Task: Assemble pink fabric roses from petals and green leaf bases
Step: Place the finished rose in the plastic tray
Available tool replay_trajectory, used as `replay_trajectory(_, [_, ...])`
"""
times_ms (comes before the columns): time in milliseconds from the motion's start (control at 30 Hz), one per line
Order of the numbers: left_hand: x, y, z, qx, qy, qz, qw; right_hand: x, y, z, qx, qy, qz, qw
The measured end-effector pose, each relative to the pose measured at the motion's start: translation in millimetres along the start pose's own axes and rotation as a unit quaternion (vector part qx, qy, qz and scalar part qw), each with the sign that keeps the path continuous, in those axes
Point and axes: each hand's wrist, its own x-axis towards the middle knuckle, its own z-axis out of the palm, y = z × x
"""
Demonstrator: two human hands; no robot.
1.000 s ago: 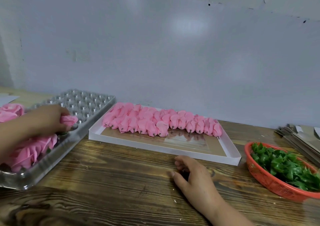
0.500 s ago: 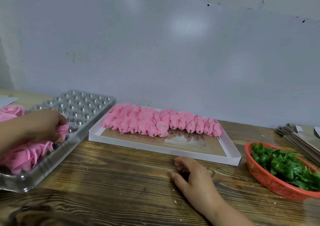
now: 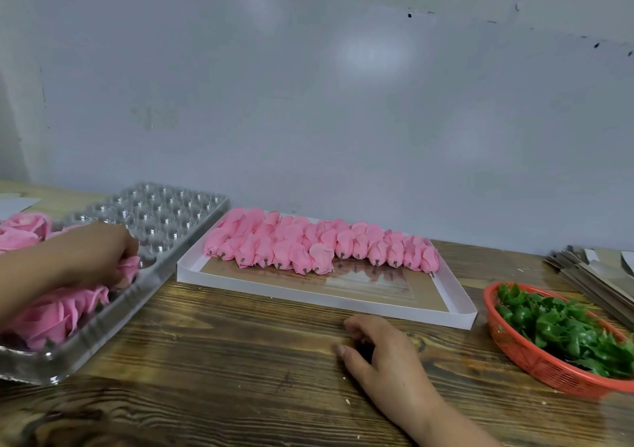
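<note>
My left hand grips a pink rose and holds it low in the clear plastic cell tray at the left, beside several finished roses. My right hand rests on the wooden table with its fingers loosely curled, holding nothing that I can see. A white shallow box in the middle carries rows of pink rose buds with short stems. A red basket at the right is filled with green leaf bases.
A stack of flat grey card sheets lies at the far right behind the basket. A grey wall stands close behind the table. Two more pink roses sit at the far left. Bare wooden tabletop stretches in front of the box.
My left hand has carried the rose down and leftward into the tray beside the finished roses. My right hand has stayed where it was.
</note>
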Motion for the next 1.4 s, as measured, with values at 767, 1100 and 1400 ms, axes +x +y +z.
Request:
replay_trajectory(767, [-3.7,0.7,-3.4,-0.082,0.008,-0.046,0.996,1.4,-1.0,-1.2,-0.027,-0.028,-0.006,0.999])
replay_trajectory(1100, [-59.5,215.4,-67.4,-0.434,-0.018,0.114,0.894,2.3,-1.7,-0.8,-0.008,-0.023,0.015,1.0])
replay_trajectory(1400, [-49.2,306.6,-18.4,-0.647,-0.05,0.071,0.757,8.5,3.8,-3.8,0.043,0.053,0.136,0.988])
